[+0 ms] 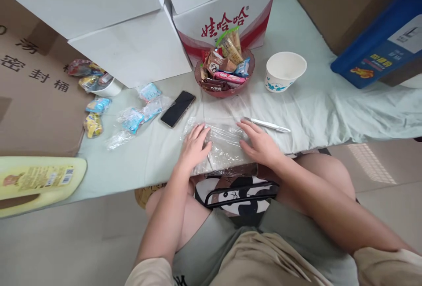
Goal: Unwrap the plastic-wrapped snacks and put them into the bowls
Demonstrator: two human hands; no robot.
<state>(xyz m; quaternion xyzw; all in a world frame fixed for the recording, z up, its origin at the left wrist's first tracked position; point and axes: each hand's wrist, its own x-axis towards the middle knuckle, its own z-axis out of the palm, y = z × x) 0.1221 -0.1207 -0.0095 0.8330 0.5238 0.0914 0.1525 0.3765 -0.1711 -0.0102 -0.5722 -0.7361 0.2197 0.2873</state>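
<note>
Small snack packets (132,119) and a black phone (178,108) are being left lying left of the hands. The left hand (194,146) is being pressed flat, fingers spread, on a clear plastic bag (224,143); nothing is being gripped. The bag is being pinned under both palms at the table edge. The right hand (261,144) is being laid open on the bag's right end. A white pen (267,125) is lying just beyond the right fingertips, with a snack bowl (231,93) and paper cup (284,81) farther out.

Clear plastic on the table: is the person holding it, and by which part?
Not gripped. The left hand and right hand lie flat and open on the clear plastic, pressing its left and right sides against the table.
</note>
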